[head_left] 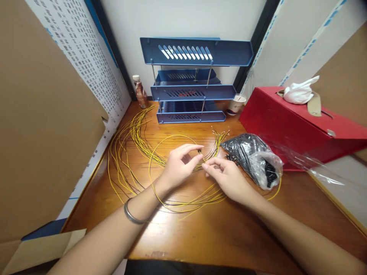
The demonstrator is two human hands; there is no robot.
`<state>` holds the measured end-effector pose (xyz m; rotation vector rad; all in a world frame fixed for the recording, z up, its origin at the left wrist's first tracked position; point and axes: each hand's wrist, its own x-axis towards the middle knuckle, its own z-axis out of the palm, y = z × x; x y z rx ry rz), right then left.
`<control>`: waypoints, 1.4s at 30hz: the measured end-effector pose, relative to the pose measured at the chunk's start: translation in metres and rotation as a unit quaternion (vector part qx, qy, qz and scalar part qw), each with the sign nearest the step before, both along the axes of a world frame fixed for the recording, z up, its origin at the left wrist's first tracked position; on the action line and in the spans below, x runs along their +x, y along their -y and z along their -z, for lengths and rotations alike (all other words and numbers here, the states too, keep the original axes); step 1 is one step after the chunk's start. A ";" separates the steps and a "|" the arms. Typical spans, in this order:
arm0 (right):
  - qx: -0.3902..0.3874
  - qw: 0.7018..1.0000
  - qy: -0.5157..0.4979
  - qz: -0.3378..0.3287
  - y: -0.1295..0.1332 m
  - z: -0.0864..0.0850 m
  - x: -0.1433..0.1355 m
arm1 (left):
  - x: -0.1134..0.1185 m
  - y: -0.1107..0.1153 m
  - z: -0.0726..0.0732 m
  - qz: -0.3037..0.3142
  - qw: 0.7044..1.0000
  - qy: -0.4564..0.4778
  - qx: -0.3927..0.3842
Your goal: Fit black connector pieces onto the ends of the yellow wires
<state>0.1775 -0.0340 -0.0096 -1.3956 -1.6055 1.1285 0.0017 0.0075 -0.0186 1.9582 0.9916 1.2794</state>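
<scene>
My left hand point(183, 162) is closed in a pinch, thumb and fingers around a small black connector point(199, 151). Just to its right, my right hand point(225, 173) pinches a thin yellow wire point(203, 159) that runs up to the black piece. Whether the wire sits inside the piece is too small to tell. Beneath and beyond both hands lies a looped bundle of yellow and dark wires point(140, 143), its stripped-looking ends point(220, 134) fanned out behind my right hand. A clear plastic bag of small black parts point(246, 156) lies beside that hand, with several parts point(231, 158) spilled at its edge.
A blue three-tier file tray point(195, 93) stands at the back of the wooden table point(183, 240). Near it are a drink bottle point(140, 91) and a paper cup point(236, 104). A red tissue box point(286, 126) stands right; cardboard point(43, 126) walls the left side.
</scene>
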 end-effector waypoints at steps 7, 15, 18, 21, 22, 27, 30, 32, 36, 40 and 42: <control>0.014 0.999 0.037 -0.004 0.004 -0.003 -0.005 | 0.000 0.000 0.001 -0.004 1.000 -0.014 0.015; 0.004 1.000 -0.028 0.012 0.003 -0.006 -0.005 | -0.001 0.000 0.000 -0.018 0.998 -0.033 0.049; 0.025 0.999 -0.033 0.029 0.004 -0.008 -0.004 | -0.001 0.000 0.000 -0.014 0.998 -0.034 0.051; 0.035 0.998 -0.034 0.041 0.004 -0.008 -0.005 | -0.001 0.000 -0.001 -0.010 0.998 -0.035 0.052; 0.037 0.998 -0.034 0.042 0.004 -0.008 -0.005 | -0.001 0.000 -0.001 -0.009 0.998 -0.035 0.052; 0.046 0.997 -0.032 0.046 0.005 -0.008 -0.005 | -0.001 0.000 0.000 0.002 0.998 -0.034 0.046; 0.049 0.997 -0.030 0.053 0.005 -0.009 -0.005 | 0.000 0.000 0.000 0.008 0.999 -0.030 0.038; 0.049 0.997 -0.029 0.056 0.005 -0.009 -0.004 | 0.000 0.000 -0.001 0.015 0.999 -0.032 0.032; 0.051 0.997 -0.025 0.059 0.006 -0.010 -0.004 | 0.000 0.001 -0.002 0.038 0.998 -0.039 0.034; 0.042 0.998 -0.018 0.052 0.006 -0.010 -0.005 | 0.001 0.003 -0.002 0.030 0.998 -0.042 0.031; 0.036 0.998 -0.015 0.051 0.006 -0.010 -0.005 | 0.001 0.003 -0.001 0.006 0.999 -0.043 0.030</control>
